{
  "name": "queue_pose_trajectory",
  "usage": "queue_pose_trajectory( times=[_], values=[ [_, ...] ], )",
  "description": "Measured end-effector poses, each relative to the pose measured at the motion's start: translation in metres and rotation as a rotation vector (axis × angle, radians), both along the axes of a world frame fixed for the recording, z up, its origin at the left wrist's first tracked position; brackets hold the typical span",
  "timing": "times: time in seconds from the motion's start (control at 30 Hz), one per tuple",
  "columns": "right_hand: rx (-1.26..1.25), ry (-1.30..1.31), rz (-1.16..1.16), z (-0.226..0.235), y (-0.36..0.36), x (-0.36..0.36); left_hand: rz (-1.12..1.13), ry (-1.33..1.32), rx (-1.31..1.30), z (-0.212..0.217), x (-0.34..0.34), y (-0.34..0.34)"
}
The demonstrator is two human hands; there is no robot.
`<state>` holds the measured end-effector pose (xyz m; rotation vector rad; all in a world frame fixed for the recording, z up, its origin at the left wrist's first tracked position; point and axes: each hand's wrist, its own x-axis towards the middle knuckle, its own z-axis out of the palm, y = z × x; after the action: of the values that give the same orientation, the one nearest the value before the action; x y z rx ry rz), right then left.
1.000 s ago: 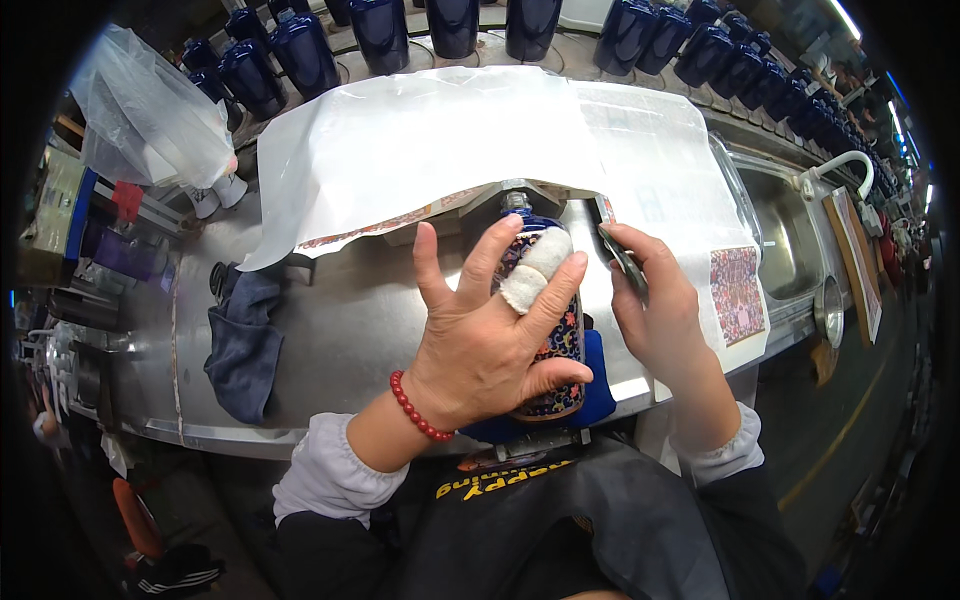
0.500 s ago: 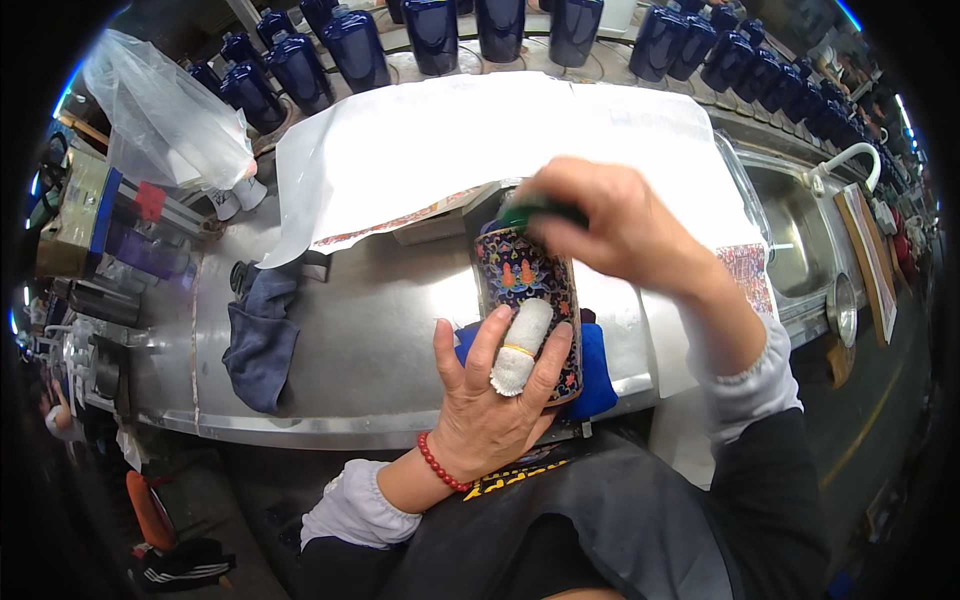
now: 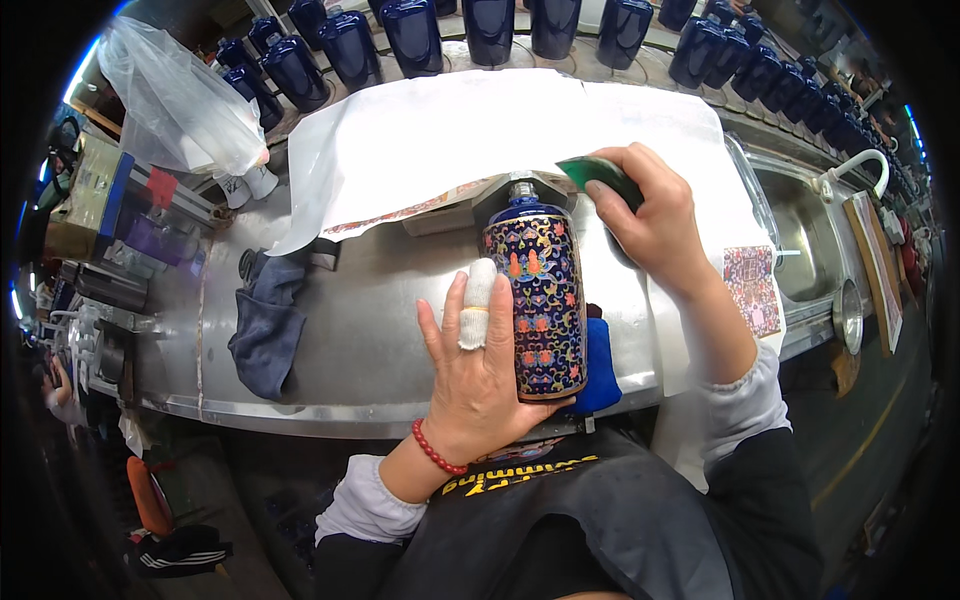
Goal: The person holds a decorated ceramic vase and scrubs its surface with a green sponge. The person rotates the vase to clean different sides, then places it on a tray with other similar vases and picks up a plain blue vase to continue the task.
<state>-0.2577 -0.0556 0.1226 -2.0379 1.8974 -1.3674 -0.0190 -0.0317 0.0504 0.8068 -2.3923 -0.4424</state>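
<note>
A dark blue bottle with a colourful floral pattern lies on the metal bench, its clear neck pointing away from me. My left hand steadies it, fingers along its left side and thumb by its base. One finger wears a white cover with a yellow band. Up to the right of the neck, my right hand grips a green scraper, clear of the bottle. Blue cloth shows at the bottle's lower right.
White paper covers the back of the bench. A patterned sheet lies right, near a sink with a white tap. To the left are a grey-blue cloth and a plastic bag. Several blue bottles line the back.
My right hand has lifted off the bottle's shoulder with the scraper, up and right, uncovering the neck. My left hand has shifted from the bottle's front to its left side.
</note>
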Motion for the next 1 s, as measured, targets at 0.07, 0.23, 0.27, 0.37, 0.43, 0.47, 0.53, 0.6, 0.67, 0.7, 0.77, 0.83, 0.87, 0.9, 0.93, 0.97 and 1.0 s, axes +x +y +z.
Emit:
queue_pose_trajectory(
  times=[0.07,0.23,0.27,0.37,0.43,0.47,0.53,0.6,0.67,0.7,0.77,0.83,0.87,0.9,0.93,0.97,1.0],
  values=[
    [-0.088,0.135,0.131,-0.013,0.012,-0.004,-0.061,-0.044,0.076,0.003,0.004,-0.006],
    [-0.031,-0.057,0.168,-0.032,0.035,0.000,-0.099,0.002,0.065,0.002,0.004,-0.032],
    [-0.025,-0.078,0.161,-0.033,0.036,0.001,-0.099,-0.022,0.040,0.001,0.002,-0.035],
    [0.000,-0.101,0.137,-0.032,0.035,0.001,-0.073,-0.051,-0.080,-0.001,-0.003,-0.039],
    [0.010,-0.102,0.134,-0.031,0.034,0.000,-0.054,-0.031,-0.085,0.001,-0.006,-0.038],
    [0.010,-0.103,0.137,-0.031,0.034,0.000,-0.045,-0.019,-0.091,0.002,-0.008,-0.038],
    [0.010,-0.096,0.141,-0.031,0.034,0.000,-0.034,-0.056,-0.110,0.005,-0.010,-0.038],
    [0.041,-0.087,0.116,-0.030,0.034,0.001,-0.025,-0.079,-0.128,0.009,-0.011,-0.039],
    [0.008,-0.082,0.134,-0.028,0.035,0.001,-0.019,-0.087,-0.144,0.011,-0.012,-0.040],
    [0.007,-0.081,0.130,-0.028,0.035,0.002,-0.019,-0.084,-0.143,0.012,-0.012,-0.039],
    [0.014,-0.104,0.119,-0.027,0.036,0.001,-0.024,-0.067,-0.157,0.013,-0.012,-0.040],
    [0.018,-0.115,0.107,-0.027,0.037,0.000,-0.017,-0.105,-0.150,0.015,-0.012,-0.040],
    [0.017,-0.111,0.103,-0.028,0.038,-0.001,-0.015,-0.116,-0.154,0.015,-0.013,-0.040],
    [0.016,-0.107,0.100,-0.029,0.039,-0.002,-0.018,-0.122,-0.150,0.016,-0.013,-0.040],
    [0.023,-0.102,0.096,-0.029,0.039,-0.003,-0.019,-0.127,-0.146,0.017,-0.014,-0.039],
    [0.029,-0.098,0.095,-0.030,0.040,-0.003,-0.019,-0.132,-0.142,0.018,-0.014,-0.038],
    [0.034,-0.094,0.093,-0.029,0.040,-0.003,-0.012,-0.128,-0.154,0.019,-0.014,-0.037]
  ],
)
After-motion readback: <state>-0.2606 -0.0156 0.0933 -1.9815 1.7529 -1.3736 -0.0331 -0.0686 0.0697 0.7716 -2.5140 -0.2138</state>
